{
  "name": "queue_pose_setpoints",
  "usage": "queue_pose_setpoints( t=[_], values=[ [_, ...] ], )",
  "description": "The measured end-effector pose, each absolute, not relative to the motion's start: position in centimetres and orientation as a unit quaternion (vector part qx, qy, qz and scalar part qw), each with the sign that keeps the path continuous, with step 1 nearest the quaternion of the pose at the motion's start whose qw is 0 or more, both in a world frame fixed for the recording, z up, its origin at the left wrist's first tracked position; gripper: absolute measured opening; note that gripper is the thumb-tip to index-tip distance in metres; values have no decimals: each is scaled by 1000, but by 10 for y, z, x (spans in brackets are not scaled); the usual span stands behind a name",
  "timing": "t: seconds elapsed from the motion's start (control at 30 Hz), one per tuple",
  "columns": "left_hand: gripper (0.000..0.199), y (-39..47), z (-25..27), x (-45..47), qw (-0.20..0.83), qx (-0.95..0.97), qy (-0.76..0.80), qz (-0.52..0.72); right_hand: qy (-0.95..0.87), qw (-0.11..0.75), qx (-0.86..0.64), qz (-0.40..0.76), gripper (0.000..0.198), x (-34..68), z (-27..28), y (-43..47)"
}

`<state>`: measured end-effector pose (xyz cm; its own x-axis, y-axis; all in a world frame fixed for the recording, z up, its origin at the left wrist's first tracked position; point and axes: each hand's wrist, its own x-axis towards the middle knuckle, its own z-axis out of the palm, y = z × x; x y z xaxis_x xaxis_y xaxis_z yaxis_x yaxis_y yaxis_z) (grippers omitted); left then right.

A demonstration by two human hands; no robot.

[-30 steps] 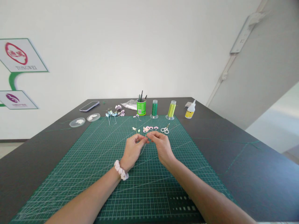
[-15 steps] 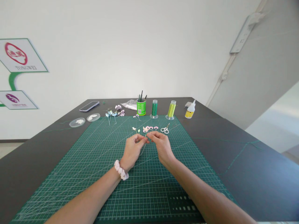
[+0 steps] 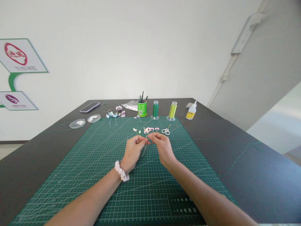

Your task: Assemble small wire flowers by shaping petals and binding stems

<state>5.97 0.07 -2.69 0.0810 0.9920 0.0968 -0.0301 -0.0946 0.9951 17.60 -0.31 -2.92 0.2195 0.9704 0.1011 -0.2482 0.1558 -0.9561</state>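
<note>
Above the green cutting mat [image 3: 105, 175], my left hand [image 3: 134, 150] pinches the stem of a small pale flower [image 3: 147, 130]; thin strands trail below its fingers. My right hand [image 3: 162, 147] is closed at the same stem, its fingertips almost touching the left ones. Whether it grips the stem or a thread there is too small to tell. Just beyond the fingers lie pink petal pieces [image 3: 157, 129], a white flower piece [image 3: 134, 130] and a small green leaf [image 3: 139, 132]. White-handled scissors [image 3: 166, 130] rest to the right of them.
Behind the mat stand a green can of tools [image 3: 142, 108], a dark green thread spool [image 3: 155, 110], a yellow-green spool [image 3: 172, 110] and a glue bottle [image 3: 191, 111]. Toward the left are blue flowers [image 3: 114, 115], purple flowers [image 3: 119, 108], two shallow dishes [image 3: 77, 123] and a phone [image 3: 90, 107].
Both hands stay in nearly the same place. The pale flower between the fingertips has turned slightly and looks more upright.
</note>
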Motion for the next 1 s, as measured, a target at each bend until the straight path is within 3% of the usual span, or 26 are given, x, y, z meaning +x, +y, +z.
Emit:
queue_pose_setpoints(
  t=[1.0],
  values=[
    [20,1,-27,59,517,528,449,502,-404,642,-440,480,13,176,-30,-3]
  ],
)
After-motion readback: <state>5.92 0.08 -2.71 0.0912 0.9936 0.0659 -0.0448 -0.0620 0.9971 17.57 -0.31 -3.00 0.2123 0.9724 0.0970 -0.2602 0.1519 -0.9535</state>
